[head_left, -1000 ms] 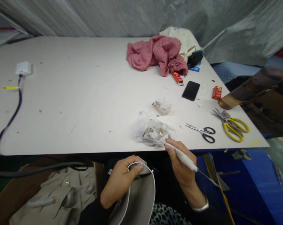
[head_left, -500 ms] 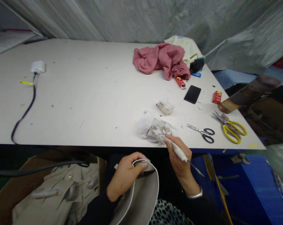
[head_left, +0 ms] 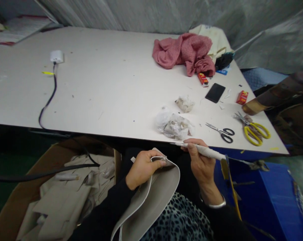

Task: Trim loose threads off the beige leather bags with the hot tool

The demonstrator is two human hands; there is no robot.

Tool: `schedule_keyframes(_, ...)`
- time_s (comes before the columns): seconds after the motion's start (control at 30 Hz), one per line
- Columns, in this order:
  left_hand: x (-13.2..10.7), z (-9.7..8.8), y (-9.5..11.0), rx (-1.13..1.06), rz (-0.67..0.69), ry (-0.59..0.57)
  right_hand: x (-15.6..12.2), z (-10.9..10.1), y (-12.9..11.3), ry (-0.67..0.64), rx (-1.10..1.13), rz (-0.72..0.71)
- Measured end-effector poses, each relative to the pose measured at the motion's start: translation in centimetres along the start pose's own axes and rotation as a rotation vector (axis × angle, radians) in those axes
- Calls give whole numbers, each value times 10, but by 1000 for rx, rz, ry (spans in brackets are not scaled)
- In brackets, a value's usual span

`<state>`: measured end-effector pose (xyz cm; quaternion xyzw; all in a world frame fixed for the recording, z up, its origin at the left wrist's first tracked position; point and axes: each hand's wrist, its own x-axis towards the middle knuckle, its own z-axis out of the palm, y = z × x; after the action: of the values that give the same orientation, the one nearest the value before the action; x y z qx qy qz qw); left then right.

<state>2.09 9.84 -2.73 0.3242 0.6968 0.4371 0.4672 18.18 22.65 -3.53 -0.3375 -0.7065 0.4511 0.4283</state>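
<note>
My left hand grips the upper corner of a light grey, white-edged bag, thumb inside its open mouth. The bag looks like a handbag and rests over my lap. In my right hand is a slim tool with a white-wrapped handle, held like a pen. Its thin tip points left near the table edge, and a thin shaft sticks out behind. Just beyond that hand lies a crumpled clear plastic wrapping with a stained whitish lump. A second, smaller lump sits behind it.
On the table, black-handled scissors and yellow-handled scissors lie to the right, with a black phone and small red boxes. A pink cloth is heaped behind. At lower left stands a carton of grey bag pieces.
My right hand has drawn the tool back from the plastic-wrapped lump toward the bag, and the tool now lies flatter. My left hand keeps its grip on the bag. The view has shifted.
</note>
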Motion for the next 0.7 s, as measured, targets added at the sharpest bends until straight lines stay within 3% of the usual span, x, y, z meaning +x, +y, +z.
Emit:
schedule_keyframes(0.1,-3,3,0,14,22,-10,-15,-5,-9,-159,112,150)
schedule_keyframes(0.23,-7,8,3,30,46,-33,-25,-9,-5,-239,156,216)
schedule_keyframes(0.5,-13,12,10,78,63,-29,-32,-15,2,-285,129,223)
schedule_keyframes(0.7,-13,13,9,103,86,-58,-21,-21,-6,-386,28,142)
